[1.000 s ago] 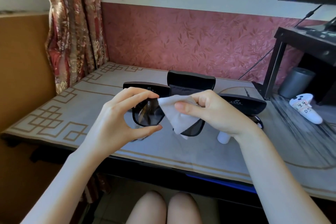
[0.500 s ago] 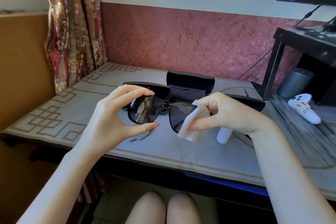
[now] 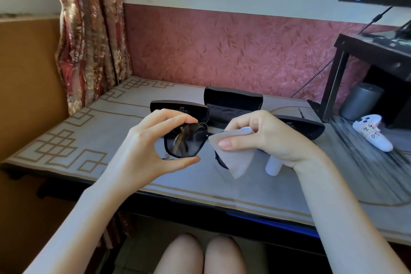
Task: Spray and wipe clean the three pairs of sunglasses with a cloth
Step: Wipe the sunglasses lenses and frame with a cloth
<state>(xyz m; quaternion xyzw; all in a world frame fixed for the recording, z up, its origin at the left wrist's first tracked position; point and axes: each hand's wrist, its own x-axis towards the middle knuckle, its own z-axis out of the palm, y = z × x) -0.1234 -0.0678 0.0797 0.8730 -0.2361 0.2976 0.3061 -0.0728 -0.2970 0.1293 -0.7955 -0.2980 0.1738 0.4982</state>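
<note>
Curtains (image 3: 86,35) hang far to the left of the fingers, at the end of the patterned table (image 3: 66,140). The left hand (image 3: 138,153) is held above the table. Its index finger is curled over the top rim of one dark lens and its thumb is under the bottom rim, so it pinches the sunglasses (image 3: 184,141) there, while the other fingers arch loosely behind. Just beyond those fingertips lies the left case (image 3: 179,110), lid down, so what it holds cannot be seen. Between the two hands and further back, the open case (image 3: 232,104) stands with its lid raised, showing a dark lining. The right hand (image 3: 269,138) pinches the pale cloth (image 3: 235,158), which is folded over the other lens, thumb on the near face and fingers behind. Below that wrist a white spray bottle (image 3: 274,165) stands on the table, partly hidden. Behind the knuckles lies the right case (image 3: 304,128), also closed. Well right of the fingers are a grey cylinder (image 3: 360,101), its inside not visible, and a white controller (image 3: 371,132).
</note>
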